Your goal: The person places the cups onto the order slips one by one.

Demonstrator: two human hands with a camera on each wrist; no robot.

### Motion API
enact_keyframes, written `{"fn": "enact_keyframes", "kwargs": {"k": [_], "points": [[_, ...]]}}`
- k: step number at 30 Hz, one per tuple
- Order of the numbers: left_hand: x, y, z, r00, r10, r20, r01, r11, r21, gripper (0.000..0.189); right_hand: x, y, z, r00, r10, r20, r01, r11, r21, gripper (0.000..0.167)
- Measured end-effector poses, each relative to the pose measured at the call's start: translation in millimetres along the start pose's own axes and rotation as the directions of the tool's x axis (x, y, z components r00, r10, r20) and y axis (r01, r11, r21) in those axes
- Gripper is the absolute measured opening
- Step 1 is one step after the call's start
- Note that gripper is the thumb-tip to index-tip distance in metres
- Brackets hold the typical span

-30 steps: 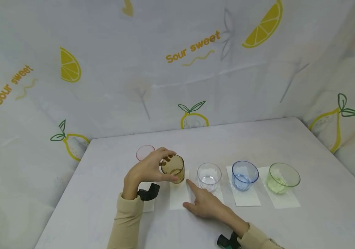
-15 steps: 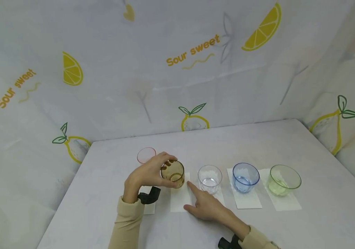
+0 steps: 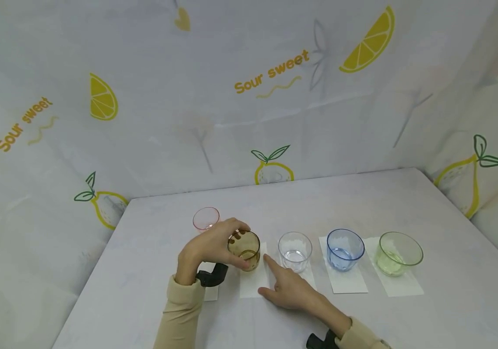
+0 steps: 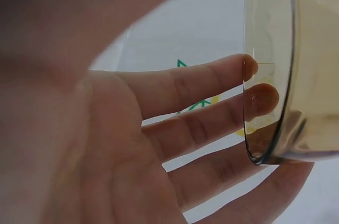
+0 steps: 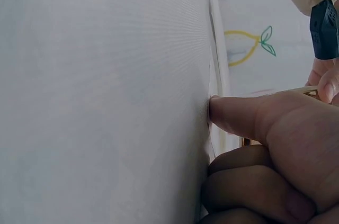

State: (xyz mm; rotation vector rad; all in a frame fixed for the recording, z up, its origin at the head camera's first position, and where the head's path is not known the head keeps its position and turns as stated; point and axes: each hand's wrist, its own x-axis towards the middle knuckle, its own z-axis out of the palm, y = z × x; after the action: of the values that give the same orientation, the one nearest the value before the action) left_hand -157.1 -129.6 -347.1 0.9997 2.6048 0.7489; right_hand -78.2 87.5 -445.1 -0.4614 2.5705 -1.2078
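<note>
My left hand [image 3: 214, 245] grips an amber drinking glass [image 3: 252, 245] around its rim, thumb on the near side and fingers on the far side. In the left wrist view, fingertips show through the amber wall [image 4: 312, 65]. The glass stands upright over a white paper sheet [image 3: 250, 287]; whether its base touches the paper cannot be told. My right hand [image 3: 290, 287] lies low beside this sheet, index finger and thumb stretched out at its right edge. In the right wrist view, the thumb [image 5: 233, 112] touches the flat surface while the other fingers are folded.
To the right stand a clear glass [image 3: 294, 251], a blue glass [image 3: 345, 251] and a green glass [image 3: 397, 254], each on a white paper sheet. A pink-rimmed glass [image 3: 206, 219] sits behind my left hand, partly hidden. A lemon-printed cloth [image 3: 166, 121] hangs behind the white table [image 3: 144, 252].
My left hand has lowered the amber glass towards the paper sheet. The right hand has stayed in place beside the sheet. The head view has tilted up slightly.
</note>
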Motion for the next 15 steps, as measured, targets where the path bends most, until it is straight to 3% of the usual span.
{"fn": "enact_keyframes", "kwargs": {"k": [15], "points": [[5.8,-2.9,6.8,0.996,-0.067,0.05,0.069,0.997,-0.022,0.074,1.0,1.0,1.4,1.0,-0.004,-0.007,0.004,1.0,0.0,0.087]]}}
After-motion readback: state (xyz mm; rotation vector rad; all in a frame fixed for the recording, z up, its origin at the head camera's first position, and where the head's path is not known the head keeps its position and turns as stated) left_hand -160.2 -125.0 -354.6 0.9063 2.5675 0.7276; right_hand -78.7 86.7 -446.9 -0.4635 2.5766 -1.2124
